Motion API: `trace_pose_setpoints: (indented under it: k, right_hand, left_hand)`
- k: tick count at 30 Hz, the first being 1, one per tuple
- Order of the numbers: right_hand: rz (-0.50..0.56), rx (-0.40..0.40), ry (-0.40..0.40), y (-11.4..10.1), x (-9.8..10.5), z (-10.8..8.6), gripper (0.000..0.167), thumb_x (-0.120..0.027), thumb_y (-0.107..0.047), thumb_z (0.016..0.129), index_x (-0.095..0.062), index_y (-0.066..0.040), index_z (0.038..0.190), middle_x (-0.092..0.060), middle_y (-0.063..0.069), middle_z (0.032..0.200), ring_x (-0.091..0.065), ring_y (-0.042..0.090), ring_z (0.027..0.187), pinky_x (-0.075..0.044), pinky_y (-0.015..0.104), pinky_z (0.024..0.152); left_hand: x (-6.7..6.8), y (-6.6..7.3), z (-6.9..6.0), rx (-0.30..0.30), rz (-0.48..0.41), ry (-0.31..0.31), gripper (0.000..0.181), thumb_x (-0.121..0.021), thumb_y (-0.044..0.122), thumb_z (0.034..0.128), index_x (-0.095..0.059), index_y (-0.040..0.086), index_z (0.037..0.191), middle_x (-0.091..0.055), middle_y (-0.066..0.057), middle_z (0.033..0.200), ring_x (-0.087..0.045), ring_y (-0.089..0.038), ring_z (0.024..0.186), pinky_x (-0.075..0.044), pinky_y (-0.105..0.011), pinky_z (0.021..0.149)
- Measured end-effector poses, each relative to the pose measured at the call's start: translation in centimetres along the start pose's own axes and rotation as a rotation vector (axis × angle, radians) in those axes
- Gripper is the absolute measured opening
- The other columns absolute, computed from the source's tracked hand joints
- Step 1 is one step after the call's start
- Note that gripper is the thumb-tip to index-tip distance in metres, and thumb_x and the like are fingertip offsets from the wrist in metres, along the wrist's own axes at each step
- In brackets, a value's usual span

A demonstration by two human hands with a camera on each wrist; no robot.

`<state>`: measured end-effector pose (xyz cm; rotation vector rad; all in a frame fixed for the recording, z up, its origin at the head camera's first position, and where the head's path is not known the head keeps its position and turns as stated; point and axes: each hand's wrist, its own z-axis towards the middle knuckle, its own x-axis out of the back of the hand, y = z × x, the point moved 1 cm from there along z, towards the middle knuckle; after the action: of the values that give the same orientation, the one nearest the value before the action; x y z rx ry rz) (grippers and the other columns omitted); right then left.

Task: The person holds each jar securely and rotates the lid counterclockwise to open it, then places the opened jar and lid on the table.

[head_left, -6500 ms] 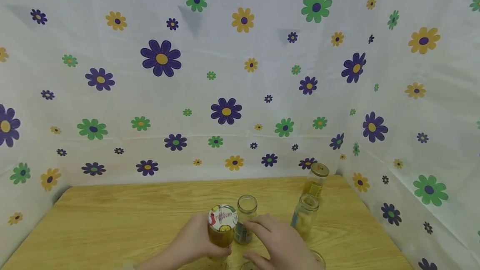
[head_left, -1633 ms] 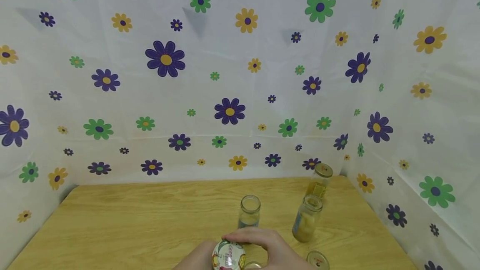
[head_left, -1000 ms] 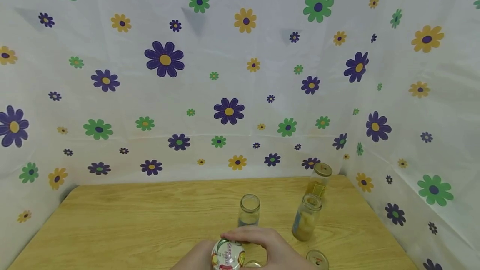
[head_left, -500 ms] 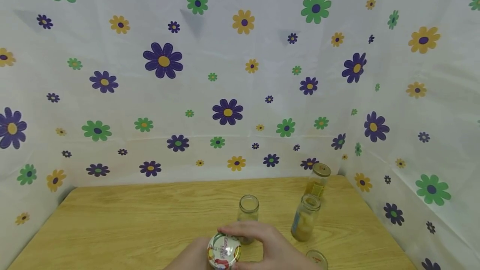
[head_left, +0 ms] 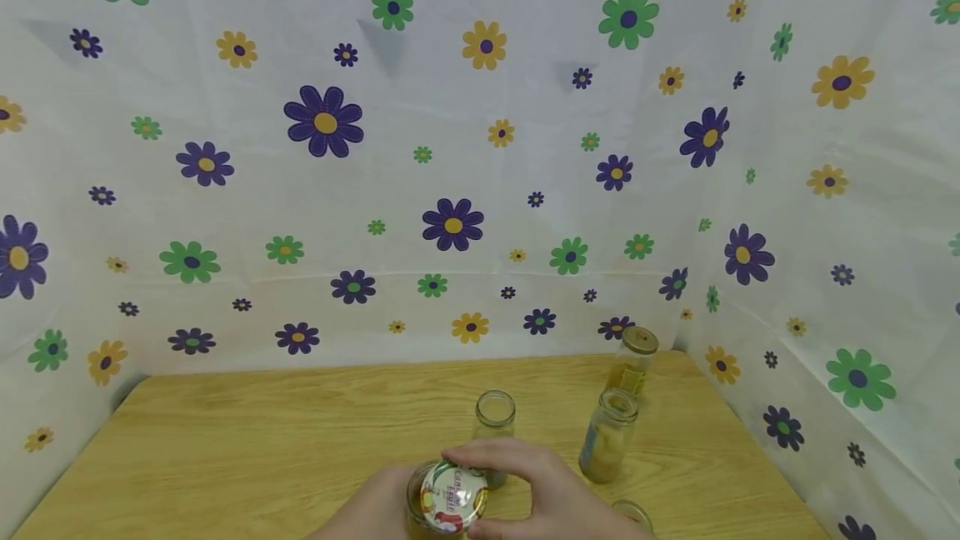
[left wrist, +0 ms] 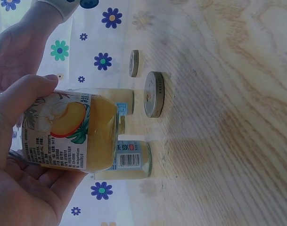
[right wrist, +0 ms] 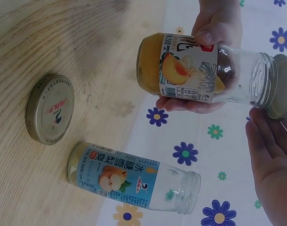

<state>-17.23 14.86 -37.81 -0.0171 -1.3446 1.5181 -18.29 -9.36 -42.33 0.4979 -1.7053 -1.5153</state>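
Gripping the peach-label jar (right wrist: 190, 70) round its body with the left hand (head_left: 377, 502), with the thumb on one side and the fingers wrapped about the other. Holding it raised above the table (head_left: 262, 440), in front of a lidless glass jar (head_left: 495, 430). Pinching the printed lid (head_left: 453, 497) by its rim with the right hand (head_left: 538, 486), with thumb and forefinger at opposite edges. Holding it aslant at the peach-label jar's mouth, off to one side, baring part of the opening.
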Motion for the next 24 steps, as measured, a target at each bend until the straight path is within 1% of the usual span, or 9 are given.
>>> trace_pose_setpoints:
  k: [2,6,8,10,14,17,21,24]
  right_hand:
    - [-0.017,0.018,0.006,0.1,0.0,-0.1,0.057,-0.077,-0.015,0.099,-0.058,-0.015,0.153,-0.064,0.006,0.152,-0.061,0.02,0.139,-0.053,0.033,0.112]
    - [0.014,-0.008,0.018,0.1,0.1,-0.2,0.057,-0.077,-0.014,0.099,-0.058,-0.014,0.152,-0.063,0.006,0.153,-0.06,0.02,0.14,-0.052,0.034,0.114]
    - [0.014,-0.007,0.024,0.1,0.1,-0.3,0.057,-0.076,-0.014,0.099,-0.058,-0.014,0.152,-0.063,0.008,0.153,-0.06,0.02,0.14,-0.053,0.034,0.114]
    - [-0.001,0.011,0.032,0.3,0.1,-0.3,0.057,-0.077,-0.013,0.099,-0.058,-0.013,0.152,-0.063,0.009,0.152,-0.061,0.02,0.138,-0.054,0.034,0.112]
    - [-0.029,0.04,0.045,0.4,0.2,-0.4,0.056,-0.078,-0.012,0.098,-0.058,-0.012,0.151,-0.065,0.009,0.149,-0.063,0.018,0.135,-0.056,0.032,0.108]
    - [-0.01,0.031,0.047,0.4,0.2,-0.4,0.056,-0.078,-0.012,0.098,-0.059,-0.012,0.15,-0.065,0.009,0.148,-0.063,0.016,0.134,-0.056,0.032,0.108]
    - [0.002,0.024,0.047,0.5,0.3,-0.5,0.055,-0.077,-0.012,0.098,-0.059,-0.011,0.15,-0.066,0.009,0.148,-0.063,0.016,0.133,-0.055,0.03,0.107]
    - [0.006,0.017,0.044,0.6,0.3,-0.7,0.055,-0.078,-0.012,0.098,-0.06,-0.012,0.15,-0.066,0.009,0.147,-0.063,0.016,0.133,-0.055,0.031,0.108]
  left_hand:
    - [0.1,0.1,0.0,0.009,0.0,0.01,0.039,-0.087,0.032,0.0889,-0.072,0.023,0.124,-0.08,0.004,0.115,-0.076,-0.014,0.106,-0.057,-0.017,0.096]
    - [0.3,0.1,0.0,0.031,-0.021,0.005,0.048,-0.087,0.034,0.0897,-0.068,0.028,0.133,-0.077,0.005,0.125,-0.074,-0.016,0.113,-0.055,-0.017,0.099]
    - [0.6,0.1,0.0,0.03,-0.007,0.005,0.049,-0.087,0.034,0.09,-0.068,0.029,0.134,-0.077,0.006,0.127,-0.073,-0.015,0.115,-0.054,-0.017,0.099]
    - [1.0,0.0,0.0,0.021,0.009,0.013,0.048,-0.088,0.032,0.0889,-0.069,0.028,0.133,-0.077,0.006,0.126,-0.073,-0.014,0.114,-0.055,-0.017,0.098]
    - [1.6,-0.1,0.1,-0.015,0.044,0.04,0.046,-0.09,0.026,0.085,-0.071,0.024,0.127,-0.078,0.003,0.121,-0.073,-0.012,0.109,-0.056,-0.018,0.096]
    - [1.9,-0.4,0.2,-0.055,0.074,0.066,0.047,-0.092,0.021,0.0799,-0.073,0.022,0.123,-0.079,0.002,0.116,-0.074,-0.011,0.105,-0.057,-0.02,0.095]
    - [2.4,-0.7,0.4,-0.114,0.167,0.119,0.046,-0.094,0.019,0.0749,-0.074,0.021,0.116,-0.08,0.005,0.11,-0.073,-0.006,0.099,-0.058,-0.022,0.092]
    - [2.8,-0.9,0.5,-0.152,0.214,0.157,0.044,-0.095,0.018,0.0745,-0.074,0.019,0.113,-0.079,0.006,0.106,-0.07,-0.002,0.096,-0.059,-0.023,0.088]
